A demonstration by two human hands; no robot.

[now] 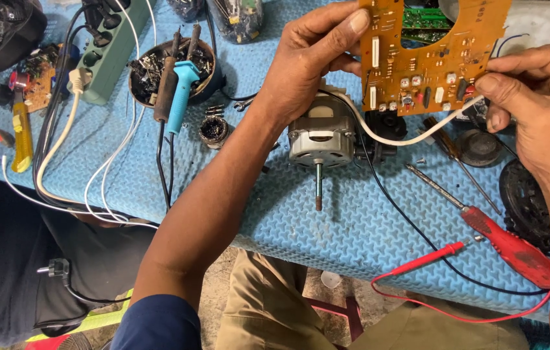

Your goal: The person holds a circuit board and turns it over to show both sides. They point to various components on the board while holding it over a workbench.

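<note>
The step in hand looks like an inspection of the orange circuit board [432, 55]. It is held up over the far right of the blue foam-covered surface [327, 227], above an electric motor [321, 139] that lies with its shaft pointing toward the near edge. The left hand [310, 61] is clamped on the board's left edge, thumb across the top corner. The right hand [534, 107] pinches its thumb and fingers together at the board's right edge, where a white wire [404, 137] loops down from the board toward the motor.

Any next move, as I judge it, calls for a steady hold on the board with the left hand while the right works the wire; both hands are full, so a tool would need one hand freed first.

Counted: one board in hand, one motor, two soldering irons [177, 84] resting in a bowl of small metal parts, one red-handled screwdriver [495, 236] at the near right, one red test probe [433, 256] on its lead, and one green power strip [109, 55] at the far left.
</note>
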